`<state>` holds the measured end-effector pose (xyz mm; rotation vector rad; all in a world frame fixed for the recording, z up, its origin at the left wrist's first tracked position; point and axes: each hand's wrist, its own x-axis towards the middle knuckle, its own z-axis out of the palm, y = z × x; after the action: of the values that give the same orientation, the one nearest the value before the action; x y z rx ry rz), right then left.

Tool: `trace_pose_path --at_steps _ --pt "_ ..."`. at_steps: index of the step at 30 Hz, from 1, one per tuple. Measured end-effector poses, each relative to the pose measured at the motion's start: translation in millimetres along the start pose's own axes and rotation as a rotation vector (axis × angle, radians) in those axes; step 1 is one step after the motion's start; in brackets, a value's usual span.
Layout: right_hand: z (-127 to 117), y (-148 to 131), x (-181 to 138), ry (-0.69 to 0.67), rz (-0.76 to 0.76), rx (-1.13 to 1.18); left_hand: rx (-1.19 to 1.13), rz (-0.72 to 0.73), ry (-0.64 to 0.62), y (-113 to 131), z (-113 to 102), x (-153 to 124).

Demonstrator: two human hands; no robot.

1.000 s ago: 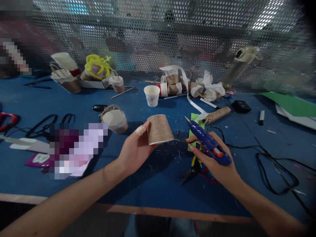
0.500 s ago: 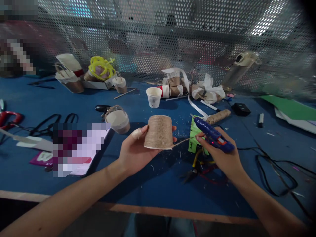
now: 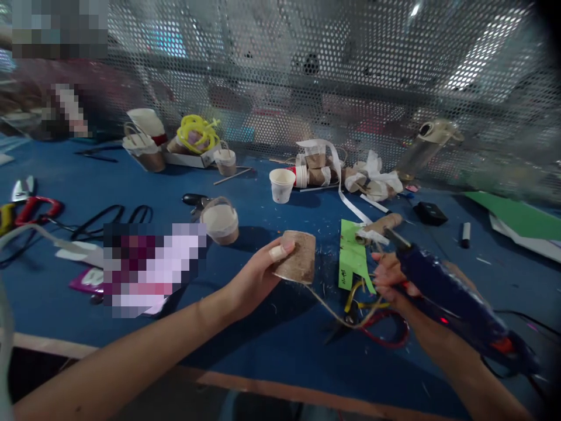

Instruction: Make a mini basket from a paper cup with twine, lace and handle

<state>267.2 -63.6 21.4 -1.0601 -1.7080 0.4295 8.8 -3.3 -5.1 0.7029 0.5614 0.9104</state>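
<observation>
My left hand [image 3: 254, 275] is closed around a small cup wrapped in jute twine [image 3: 298, 260], tilted, its thumb with a plaster across the side. A loose length of twine [image 3: 326, 306] sags from the cup's lower edge toward my right hand [image 3: 405, 295]. That hand is closed on a blue hot glue gun [image 3: 456, 298] with a small red light, nozzle pointing up and left. The twine's end seems to lie at its fingers. Beneath the twine lie red-handled scissors [image 3: 385, 330] and yellow-handled pliers [image 3: 350, 304], beside a green paper strip [image 3: 350, 257].
A handled paper-topped cup [image 3: 220, 222] and a white paper cup [image 3: 281, 186] stand behind my left hand. Brown rolls and white ribbon [image 3: 346, 199] lie farther back. A black cable trails at right. A perforated metal screen [image 3: 263, 76] borders the blue table.
The glue gun has come nearer and moved right, away from the cup. The cup has tilted and shifted slightly down and right. The twine, nearly straight before, now hangs slack.
</observation>
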Motion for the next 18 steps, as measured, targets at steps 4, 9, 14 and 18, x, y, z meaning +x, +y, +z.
trace_pose_path --at_steps 4,9,14,18 --pt "-5.9 -2.8 7.1 -0.311 0.17 0.091 -0.06 0.004 0.121 3.7 -0.2 0.5" --pt "-18.2 7.8 13.8 -0.473 0.281 0.109 -0.068 -0.025 0.165 9.2 1.3 -0.2" --pt "-11.4 11.9 3.7 -0.266 0.213 0.03 0.041 0.003 0.159 9.5 3.7 -1.8" --pt "1.1 5.1 -5.6 -0.253 0.175 0.065 0.118 0.008 0.225 9.7 5.2 -2.6"
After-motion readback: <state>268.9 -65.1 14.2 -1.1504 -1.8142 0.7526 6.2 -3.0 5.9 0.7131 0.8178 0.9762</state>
